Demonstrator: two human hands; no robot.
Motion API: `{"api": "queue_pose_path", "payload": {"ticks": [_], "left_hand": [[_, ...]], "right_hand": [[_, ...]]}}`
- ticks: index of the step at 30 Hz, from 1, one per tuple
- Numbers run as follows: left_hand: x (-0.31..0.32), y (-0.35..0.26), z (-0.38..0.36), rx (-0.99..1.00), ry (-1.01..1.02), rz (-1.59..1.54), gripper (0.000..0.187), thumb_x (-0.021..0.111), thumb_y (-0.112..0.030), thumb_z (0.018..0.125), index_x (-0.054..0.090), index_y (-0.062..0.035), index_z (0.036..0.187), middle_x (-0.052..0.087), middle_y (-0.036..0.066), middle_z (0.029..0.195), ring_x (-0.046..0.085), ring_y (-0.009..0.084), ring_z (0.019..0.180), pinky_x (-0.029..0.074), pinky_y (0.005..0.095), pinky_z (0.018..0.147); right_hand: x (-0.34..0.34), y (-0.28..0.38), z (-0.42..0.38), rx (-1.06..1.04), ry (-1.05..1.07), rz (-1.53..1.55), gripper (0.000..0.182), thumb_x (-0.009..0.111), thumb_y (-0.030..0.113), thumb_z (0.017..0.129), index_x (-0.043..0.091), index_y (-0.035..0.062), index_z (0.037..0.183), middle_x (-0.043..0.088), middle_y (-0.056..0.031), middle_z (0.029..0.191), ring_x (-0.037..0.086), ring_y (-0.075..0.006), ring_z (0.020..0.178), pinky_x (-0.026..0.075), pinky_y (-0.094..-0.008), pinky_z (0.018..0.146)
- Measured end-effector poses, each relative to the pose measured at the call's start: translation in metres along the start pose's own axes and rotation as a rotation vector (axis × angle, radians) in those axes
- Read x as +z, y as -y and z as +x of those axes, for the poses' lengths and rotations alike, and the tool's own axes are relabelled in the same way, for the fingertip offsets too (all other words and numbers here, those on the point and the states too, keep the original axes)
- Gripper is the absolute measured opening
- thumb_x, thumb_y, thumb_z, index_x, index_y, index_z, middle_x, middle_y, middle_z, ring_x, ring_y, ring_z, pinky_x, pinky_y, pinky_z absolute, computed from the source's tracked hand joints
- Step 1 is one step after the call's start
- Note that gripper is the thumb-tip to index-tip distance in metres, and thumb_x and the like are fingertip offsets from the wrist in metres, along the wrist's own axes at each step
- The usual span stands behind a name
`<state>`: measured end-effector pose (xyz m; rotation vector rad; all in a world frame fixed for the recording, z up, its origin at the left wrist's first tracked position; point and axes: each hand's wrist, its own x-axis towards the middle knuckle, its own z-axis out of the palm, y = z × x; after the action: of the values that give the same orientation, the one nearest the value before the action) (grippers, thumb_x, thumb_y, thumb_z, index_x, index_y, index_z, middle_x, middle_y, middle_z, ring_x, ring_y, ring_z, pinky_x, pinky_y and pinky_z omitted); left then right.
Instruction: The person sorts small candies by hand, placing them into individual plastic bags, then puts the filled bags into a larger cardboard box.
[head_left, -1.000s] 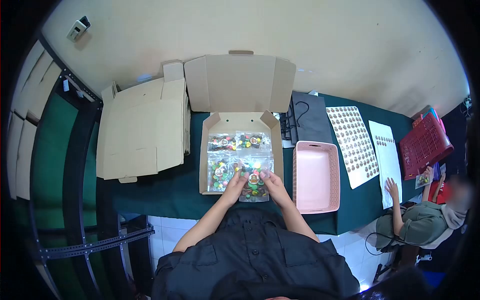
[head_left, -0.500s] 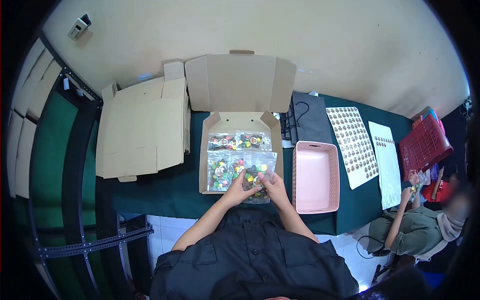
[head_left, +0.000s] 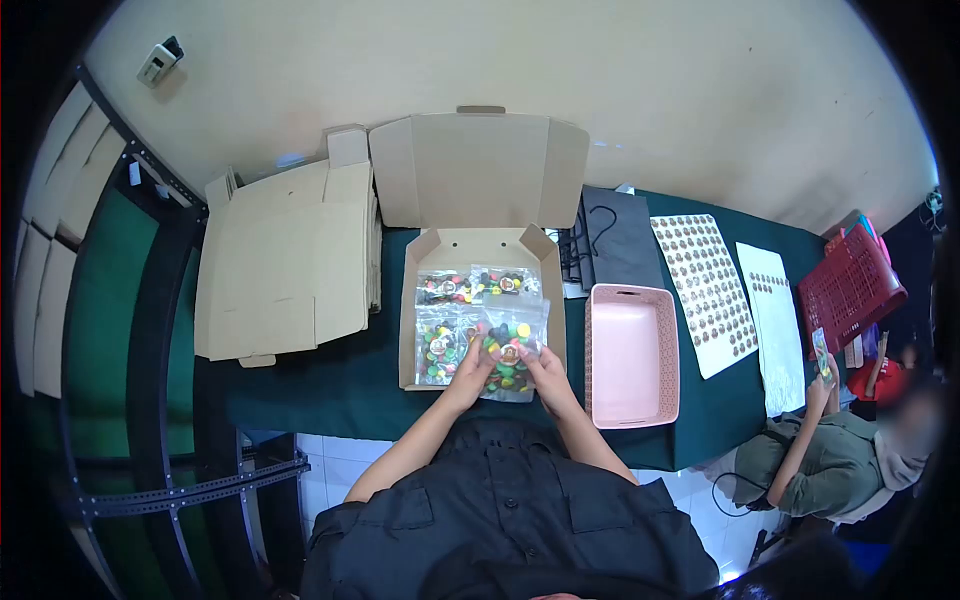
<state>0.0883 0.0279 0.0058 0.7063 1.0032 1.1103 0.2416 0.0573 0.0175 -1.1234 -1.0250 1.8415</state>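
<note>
A clear plastic bag of colourful candies [head_left: 514, 372] with a round sticker is held over the front right part of an open cardboard box [head_left: 409, 350]. My left hand [head_left: 471, 378] grips the bag's left edge, and my right hand [head_left: 549, 378] has its right edge, thumbs on the front. Inside the box lie several similar bags: one at the front left [head_left: 436, 345], one at the back left [head_left: 442, 287] and one at the back right [head_left: 507, 281]. The held bag partly covers what lies beneath it. The box's lid [head_left: 480, 170] stands upright against the wall.
Stacked flat cardboard boxes [head_left: 285, 260] lie left of the open box. To the right are a pink basket [head_left: 597, 400], black paper bags [head_left: 622, 235], a sticker sheet [head_left: 705, 290] and a second sheet [head_left: 775, 340]. A co-worker [head_left: 830, 460] sits far right beside a red basket [head_left: 850, 285].
The held bag has tilted slightly and my fingers have shifted to its sides, showing more of the sticker. The co-worker's hands have lifted a small packet.
</note>
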Motion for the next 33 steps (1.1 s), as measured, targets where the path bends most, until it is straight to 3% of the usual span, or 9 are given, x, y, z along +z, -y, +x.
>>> {"api": "queue_pose_path", "payload": {"ticks": [2, 6, 12, 15, 19, 22, 24, 28, 33], "left_hand": [[0.002, 0.008, 0.003, 0.218, 0.091, 0.071, 0.073, 0.058, -0.017, 0.084, 0.008, -0.0008, 0.135, 0.038, 0.011, 0.125, 0.04, 0.018, 0.114, 0.039, 0.0312, 0.089], [0.006, -0.003, -0.004, 0.16, 0.119, 0.329, 0.082, 0.065, -0.013, 0.077, 0.008, -0.0009, 0.135, 0.034, 0.016, 0.127, 0.036, 0.0198, 0.118, 0.034, 0.0317, 0.095], [0.01, 0.003, -0.005, 0.259, 0.092, 0.503, 0.075, 0.066, -0.011, 0.075, 0.016, -0.0012, 0.131, 0.046, 0.015, 0.113, 0.049, 0.0183, 0.101, 0.042, 0.0299, 0.084], [0.007, 0.003, -0.002, 0.251, 0.093, 0.573, 0.075, 0.066, -0.014, 0.076, 0.017, 0.0002, 0.131, 0.048, 0.015, 0.111, 0.049, 0.0172, 0.101, 0.042, 0.0284, 0.083], [0.012, 0.006, -0.002, 0.181, -0.03, 0.326, 0.066, 0.061, -0.017, 0.082, 0.02, 0.0019, 0.13, 0.049, 0.013, 0.111, 0.049, 0.0155, 0.101, 0.042, 0.0266, 0.083], [0.009, 0.004, 0.001, 0.135, 0.006, 0.108, 0.053, 0.047, -0.02, 0.091, 0.022, 0.0024, 0.131, 0.047, 0.011, 0.117, 0.048, 0.0139, 0.104, 0.04, 0.0243, 0.086], [0.008, 0.005, 0.001, 0.154, -0.031, 0.1, 0.053, 0.047, -0.021, 0.09, 0.022, 0.0024, 0.131, 0.046, 0.011, 0.118, 0.048, 0.0139, 0.104, 0.04, 0.0243, 0.086], [0.008, -0.003, -0.006, 0.009, -0.129, -0.153, 0.056, 0.051, -0.021, 0.089, 0.021, 0.0025, 0.131, 0.044, 0.012, 0.118, 0.047, 0.0148, 0.104, 0.041, 0.0258, 0.085], [0.002, 0.023, 0.003, 0.166, 0.052, 0.211, 0.072, 0.063, -0.024, 0.08, 0.019, 0.0021, 0.131, 0.043, 0.016, 0.121, 0.045, 0.0215, 0.109, 0.039, 0.0312, 0.089]], "right_hand": [[0.001, -0.002, 0.003, -0.042, 0.022, 0.003, 0.031, 0.051, 0.023, 0.088, 0.05, -0.0004, 0.109, 0.057, -0.0055, 0.099, 0.055, -0.01, 0.089, 0.044, -0.0246, 0.077], [-0.003, -0.009, 0.008, -0.009, -0.019, 0.272, 0.029, 0.055, 0.017, 0.086, 0.05, 0.0004, 0.11, 0.057, -0.0053, 0.099, 0.055, -0.0106, 0.089, 0.044, -0.0253, 0.077], [-0.008, -0.002, 0.0, -0.033, 0.013, -0.07, 0.032, 0.058, 0.019, 0.084, 0.05, 0.0007, 0.109, 0.057, -0.0052, 0.098, 0.055, -0.0103, 0.087, 0.044, -0.0254, 0.075], [-0.001, -0.006, 0.004, -0.095, -0.061, 0.184, 0.032, 0.059, 0.021, 0.084, 0.051, 0.0009, 0.108, 0.057, -0.0043, 0.098, 0.055, -0.0101, 0.086, 0.045, -0.0244, 0.072], [0.001, 0.003, -0.003, 0.006, -0.062, 0.108, 0.029, 0.055, 0.02, 0.086, 0.052, 0.0009, 0.107, 0.058, -0.0036, 0.098, 0.055, -0.0103, 0.086, 0.044, -0.024, 0.073], [-0.002, -0.009, 0.0, -0.112, 0.036, -0.1, 0.031, 0.051, 0.024, 0.088, 0.052, 0.0007, 0.108, 0.058, -0.0033, 0.098, 0.055, -0.0105, 0.087, 0.044, -0.0243, 0.075], [-0.002, -0.013, 0.003, -0.005, 0.022, 0.149, 0.032, 0.053, 0.024, 0.087, 0.051, 0.0, 0.109, 0.058, -0.0033, 0.098, 0.055, -0.0107, 0.089, 0.043, -0.024, 0.077], [0.0, -0.002, 0.002, -0.062, 0.025, -0.048, 0.029, 0.053, 0.022, 0.087, 0.052, 0.0008, 0.108, 0.058, -0.0033, 0.098, 0.055, -0.0087, 0.087, 0.044, -0.022, 0.073], [-0.005, -0.004, 0.007, -0.003, -0.073, 0.108, 0.025, 0.055, 0.02, 0.086, 0.054, 0.0016, 0.104, 0.059, -0.0053, 0.096, 0.056, -0.0087, 0.084, 0.045, -0.0223, 0.072]]}}
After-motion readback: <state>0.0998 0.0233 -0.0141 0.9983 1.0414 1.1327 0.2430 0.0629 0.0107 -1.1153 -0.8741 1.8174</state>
